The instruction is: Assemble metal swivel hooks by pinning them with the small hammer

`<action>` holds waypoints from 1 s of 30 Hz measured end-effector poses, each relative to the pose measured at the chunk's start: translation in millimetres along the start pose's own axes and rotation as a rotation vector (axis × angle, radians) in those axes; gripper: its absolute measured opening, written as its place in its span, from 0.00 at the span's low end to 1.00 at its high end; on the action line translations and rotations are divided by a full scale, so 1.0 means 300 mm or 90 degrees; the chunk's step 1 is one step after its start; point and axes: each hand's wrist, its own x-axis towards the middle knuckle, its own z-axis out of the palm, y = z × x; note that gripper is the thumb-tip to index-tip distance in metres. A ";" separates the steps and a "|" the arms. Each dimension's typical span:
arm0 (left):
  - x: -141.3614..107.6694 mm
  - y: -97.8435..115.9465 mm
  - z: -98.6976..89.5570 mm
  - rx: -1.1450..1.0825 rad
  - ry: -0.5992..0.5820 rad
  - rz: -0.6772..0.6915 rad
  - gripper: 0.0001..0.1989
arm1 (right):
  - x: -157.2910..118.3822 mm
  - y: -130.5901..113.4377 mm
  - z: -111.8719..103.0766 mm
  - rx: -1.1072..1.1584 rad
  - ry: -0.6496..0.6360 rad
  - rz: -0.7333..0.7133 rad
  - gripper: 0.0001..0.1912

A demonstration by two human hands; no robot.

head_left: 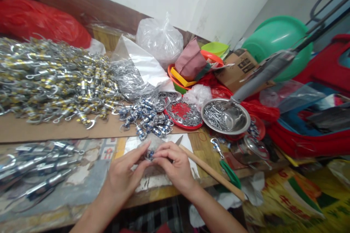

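Note:
Both hands meet over a white sheet (pixel 188 145) near the table's front edge. Between their fingertips is a small blue and silver metal part (pixel 150 154), partly hidden by the fingers. My left hand (pixel 127 171) pinches it from the left with thumb and index finger. From the right, my right hand (pixel 175 164) closes its thumb and fingers on the same part. Just beyond the hands lies a pile of blue and silver metal parts (pixel 147 116). A wooden-handled tool (pixel 213 173) with a pointed metal tip rests right of my right hand.
A large heap of yellow and silver parts (pixel 54 80) covers the back left. Longer metal parts (pixel 41 167) lie at the front left. A red plate (pixel 182 111) and a metal bowl of pins (pixel 225 116) stand beyond my right hand, near a green-handled tool (pixel 229 173).

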 end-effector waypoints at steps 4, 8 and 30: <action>0.015 0.018 -0.006 -0.010 -0.016 -0.012 0.12 | 0.000 0.007 -0.005 0.007 -0.009 -0.029 0.07; 0.019 0.030 -0.007 -0.056 -0.005 -0.048 0.09 | -0.001 0.010 -0.015 0.000 -0.031 -0.041 0.05; 0.065 0.078 -0.093 -0.072 -0.174 -0.083 0.10 | -0.020 -0.020 -0.120 -0.264 -0.092 -0.410 0.13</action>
